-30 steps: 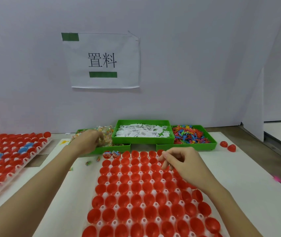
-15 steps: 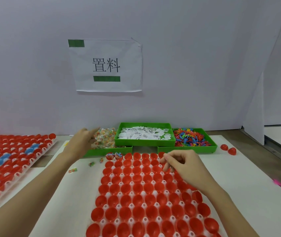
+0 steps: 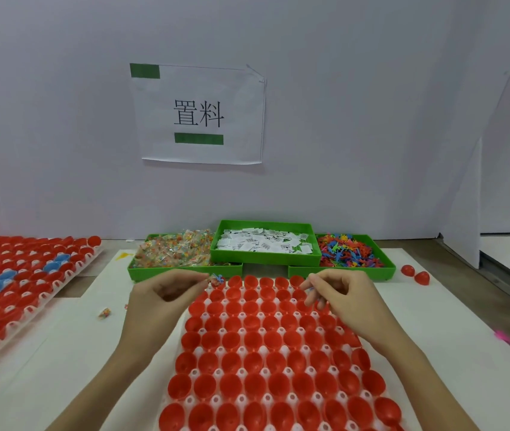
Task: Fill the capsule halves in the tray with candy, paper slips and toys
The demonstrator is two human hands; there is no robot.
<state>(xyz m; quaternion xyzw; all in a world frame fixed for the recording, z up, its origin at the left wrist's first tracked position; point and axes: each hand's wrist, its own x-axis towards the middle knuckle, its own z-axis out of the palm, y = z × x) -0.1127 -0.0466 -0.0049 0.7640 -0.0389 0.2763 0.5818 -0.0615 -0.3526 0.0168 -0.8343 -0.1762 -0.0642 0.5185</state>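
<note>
A white tray [image 3: 241, 373] of red capsule halves lies in front of me. Behind it stand three green bins: candy [image 3: 172, 253], paper slips [image 3: 263, 244] and coloured toys [image 3: 350, 253]. My left hand [image 3: 166, 295] hovers at the tray's far left corner with curled fingers, and its thumb and forefinger pinch a wrapped candy [image 3: 216, 279] over the corner capsule. My right hand [image 3: 340, 293] is over the far right rows, fingers curled round a small blue toy [image 3: 309, 289] that shows at the fingertips.
A second tray [image 3: 14, 293] of red and blue capsule halves lies at the left. Two loose red halves [image 3: 415, 275] sit right of the toy bin. A stray candy [image 3: 104, 313] lies on the white sheet. A paper sign [image 3: 199, 115] hangs on the wall.
My left hand came out of the candy bin and moved right to the tray's far left corner. My right hand stayed over the far right rows.
</note>
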